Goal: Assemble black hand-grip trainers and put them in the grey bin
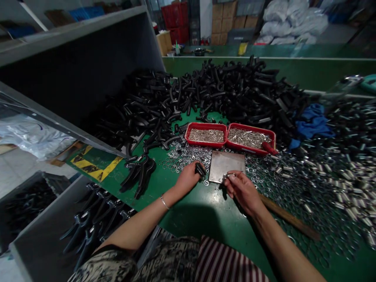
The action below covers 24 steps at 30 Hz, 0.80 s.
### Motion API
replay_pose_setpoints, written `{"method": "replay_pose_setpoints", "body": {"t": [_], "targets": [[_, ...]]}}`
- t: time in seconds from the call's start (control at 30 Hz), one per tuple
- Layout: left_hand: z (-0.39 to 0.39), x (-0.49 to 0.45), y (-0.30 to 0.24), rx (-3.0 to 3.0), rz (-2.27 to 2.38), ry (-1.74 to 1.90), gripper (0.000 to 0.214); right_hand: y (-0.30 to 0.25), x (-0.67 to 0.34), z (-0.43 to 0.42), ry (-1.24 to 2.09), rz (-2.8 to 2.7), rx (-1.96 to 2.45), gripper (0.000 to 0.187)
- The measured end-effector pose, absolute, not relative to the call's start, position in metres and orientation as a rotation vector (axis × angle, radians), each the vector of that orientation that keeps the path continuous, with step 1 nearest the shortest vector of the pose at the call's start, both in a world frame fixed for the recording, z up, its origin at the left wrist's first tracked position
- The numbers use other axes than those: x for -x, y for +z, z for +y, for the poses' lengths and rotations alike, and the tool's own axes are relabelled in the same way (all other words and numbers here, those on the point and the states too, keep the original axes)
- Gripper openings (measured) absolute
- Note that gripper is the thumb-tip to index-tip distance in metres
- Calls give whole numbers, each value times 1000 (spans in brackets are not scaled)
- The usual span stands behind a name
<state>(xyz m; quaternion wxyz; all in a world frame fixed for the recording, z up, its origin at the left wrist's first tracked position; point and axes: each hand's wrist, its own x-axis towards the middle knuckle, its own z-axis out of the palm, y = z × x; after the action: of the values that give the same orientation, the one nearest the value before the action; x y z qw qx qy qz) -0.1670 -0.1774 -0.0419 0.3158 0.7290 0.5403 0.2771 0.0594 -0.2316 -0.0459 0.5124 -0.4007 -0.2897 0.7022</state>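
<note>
My left hand (188, 179) is closed around a short black handle-like part (200, 170), just left of a square metal plate (226, 166). Over the plate's lower right edge, my right hand (242, 190) pinches a small shiny metal piece (230, 175) that looks like a spring, though it is too small to be sure. A wooden handle (289, 217) lies under my right wrist; its far end is hidden. Loose metal rings (188, 156) are scattered on the green table (188, 219) around the plate.
Two red trays (192, 144) of small metal parts stand behind the plate. Black curved parts (217, 86) are heaped at the back. Metal sleeves (349, 192) and a blue cloth (314, 121) lie to the right. Black clamp-like pieces (141, 174) sit near the left edge, beside a grey shelf (96, 17).
</note>
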Motion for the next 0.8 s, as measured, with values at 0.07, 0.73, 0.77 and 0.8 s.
{"method": "replay_pose_setpoints", "body": {"t": [0.07,0.73,0.77,0.8], "targets": [[-172,161,-37,-1746,1388,872,20,-36,-61,-227,1689,-682,990,28],[-153,95,-13,-1370,961,712,27,-21,-106,-185,1779,-695,1038,25],[-150,98,-13,-1431,973,704,29,-19,-108,-185,1681,-809,1102,25],[-147,102,-12,-1483,972,696,35,-16,-110,-184,1570,-938,1166,25]]}}
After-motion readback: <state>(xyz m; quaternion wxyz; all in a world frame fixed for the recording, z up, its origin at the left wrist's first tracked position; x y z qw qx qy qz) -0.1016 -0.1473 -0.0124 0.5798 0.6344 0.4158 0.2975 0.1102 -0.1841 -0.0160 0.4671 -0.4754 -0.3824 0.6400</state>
